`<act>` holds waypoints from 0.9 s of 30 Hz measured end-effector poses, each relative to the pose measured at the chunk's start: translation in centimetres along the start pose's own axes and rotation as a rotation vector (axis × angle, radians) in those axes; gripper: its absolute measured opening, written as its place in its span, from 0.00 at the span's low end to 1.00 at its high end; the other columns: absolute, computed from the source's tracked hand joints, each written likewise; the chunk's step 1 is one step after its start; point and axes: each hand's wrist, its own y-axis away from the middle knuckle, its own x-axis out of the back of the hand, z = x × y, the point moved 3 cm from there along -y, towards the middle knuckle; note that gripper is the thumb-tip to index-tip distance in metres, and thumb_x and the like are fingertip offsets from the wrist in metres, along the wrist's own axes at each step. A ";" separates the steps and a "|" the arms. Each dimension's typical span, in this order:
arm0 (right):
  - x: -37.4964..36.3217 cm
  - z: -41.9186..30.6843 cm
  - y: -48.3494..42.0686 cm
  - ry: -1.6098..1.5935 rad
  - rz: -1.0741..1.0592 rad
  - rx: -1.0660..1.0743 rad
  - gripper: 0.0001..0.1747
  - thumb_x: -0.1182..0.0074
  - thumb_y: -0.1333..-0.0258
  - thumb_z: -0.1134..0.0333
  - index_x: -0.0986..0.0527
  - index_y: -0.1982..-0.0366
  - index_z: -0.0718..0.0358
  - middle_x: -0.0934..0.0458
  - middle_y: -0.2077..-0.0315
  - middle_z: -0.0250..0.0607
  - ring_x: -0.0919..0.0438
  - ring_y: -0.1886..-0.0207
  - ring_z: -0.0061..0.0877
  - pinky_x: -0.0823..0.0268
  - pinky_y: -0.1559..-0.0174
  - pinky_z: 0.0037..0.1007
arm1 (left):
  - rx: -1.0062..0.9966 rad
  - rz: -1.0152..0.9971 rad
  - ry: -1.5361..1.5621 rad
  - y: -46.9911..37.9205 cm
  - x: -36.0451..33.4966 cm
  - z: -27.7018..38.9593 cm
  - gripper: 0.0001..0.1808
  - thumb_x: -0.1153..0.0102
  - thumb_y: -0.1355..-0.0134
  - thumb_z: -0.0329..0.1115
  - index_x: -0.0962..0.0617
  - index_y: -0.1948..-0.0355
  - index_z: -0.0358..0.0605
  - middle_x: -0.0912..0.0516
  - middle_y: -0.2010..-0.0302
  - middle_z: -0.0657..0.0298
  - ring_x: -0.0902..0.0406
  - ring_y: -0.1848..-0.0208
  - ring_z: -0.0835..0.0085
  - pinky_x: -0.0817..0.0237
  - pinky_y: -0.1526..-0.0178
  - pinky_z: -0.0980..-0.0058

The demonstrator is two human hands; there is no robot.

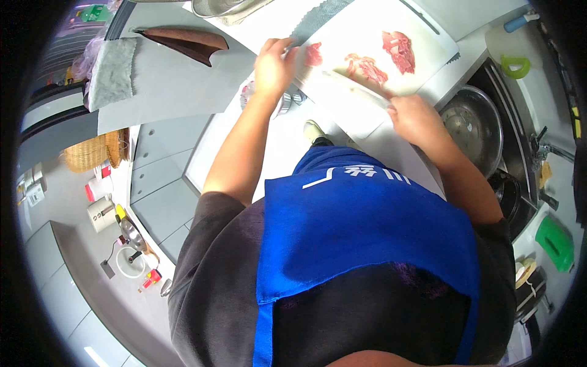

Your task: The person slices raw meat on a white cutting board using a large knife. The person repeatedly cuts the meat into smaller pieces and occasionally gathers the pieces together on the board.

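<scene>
My right hand (416,120) grips the handle of a kitchen knife (360,91). Its wide, pale blade is blurred and slants up and leftward across the near edge of a white cutting board (351,32). Just beyond the blade lies a loose pile of sliced raw meat (367,69). A larger heap of raw meat (399,52) rests farther right on the board. At the board's left side, my left hand (274,69) is beside a small piece of raw meat (313,55). Blur around its thumb and fingertips hides whether they pinch anything.
A textured grey cloth (318,20) shows under the board. To the right, a metal basin (472,126) sits in the sink near a faucet (557,151). A brown pouch-like object (183,41) lies on the grey surface at left. A mesh strainer (218,7) is at the top.
</scene>
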 end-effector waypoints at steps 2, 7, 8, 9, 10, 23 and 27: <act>0.8 0.7 -0.2 0.031 0.037 -0.096 0.12 0.51 0.40 0.63 0.20 0.66 0.63 0.19 0.69 0.53 0.20 0.63 0.48 0.28 0.57 0.46 | -0.072 -0.106 -0.077 -1.9 -2.1 0.5 0.14 0.38 0.43 0.35 0.18 0.58 0.40 0.18 0.60 0.54 0.19 0.60 0.59 0.28 0.55 0.67; 1.3 2.3 -0.2 0.022 0.019 -0.177 0.13 0.52 0.40 0.64 0.21 0.66 0.64 0.19 0.68 0.54 0.20 0.61 0.48 0.29 0.56 0.46 | 0.117 -0.585 -0.151 -4.6 -4.4 1.0 0.12 0.38 0.47 0.34 0.17 0.61 0.42 0.15 0.65 0.55 0.18 0.62 0.59 0.28 0.55 0.69; 1.3 2.6 -0.1 0.020 0.049 -0.178 0.13 0.52 0.40 0.64 0.21 0.67 0.65 0.19 0.68 0.54 0.20 0.61 0.48 0.29 0.56 0.46 | 0.094 -0.641 -0.168 -4.9 -4.3 1.4 0.11 0.37 0.48 0.33 0.17 0.63 0.42 0.15 0.67 0.56 0.18 0.62 0.60 0.28 0.56 0.69; 1.2 2.7 -0.1 0.012 0.047 -0.176 0.13 0.52 0.40 0.64 0.21 0.67 0.65 0.19 0.67 0.54 0.20 0.61 0.49 0.29 0.55 0.46 | 0.095 -0.719 -0.197 -5.3 -3.9 1.7 0.10 0.37 0.49 0.33 0.17 0.64 0.43 0.15 0.69 0.57 0.18 0.63 0.60 0.29 0.56 0.70; 1.1 2.7 -0.1 -0.008 0.068 -0.150 0.13 0.51 0.40 0.64 0.21 0.67 0.66 0.19 0.67 0.55 0.21 0.60 0.49 0.29 0.55 0.46 | 0.091 -0.797 -0.227 -5.4 -3.6 2.1 0.09 0.37 0.49 0.32 0.17 0.66 0.43 0.15 0.71 0.57 0.18 0.64 0.61 0.29 0.57 0.70; 1.5 2.1 0.0 -0.017 0.031 -0.207 0.12 0.50 0.42 0.65 0.20 0.67 0.66 0.19 0.67 0.56 0.20 0.60 0.48 0.29 0.55 0.45 | 0.566 -1.000 0.633 2.6 -5.0 9.0 0.17 0.41 0.43 0.29 0.19 0.53 0.32 0.14 0.65 0.55 0.16 0.67 0.72 0.26 0.64 0.78; 1.7 1.5 0.0 0.014 0.033 -0.197 0.12 0.50 0.42 0.65 0.20 0.67 0.66 0.19 0.67 0.55 0.20 0.60 0.48 0.29 0.54 0.45 | 0.612 -0.902 0.603 2.7 -5.3 8.1 0.17 0.40 0.42 0.38 0.16 0.58 0.33 0.13 0.69 0.56 0.17 0.71 0.72 0.28 0.69 0.78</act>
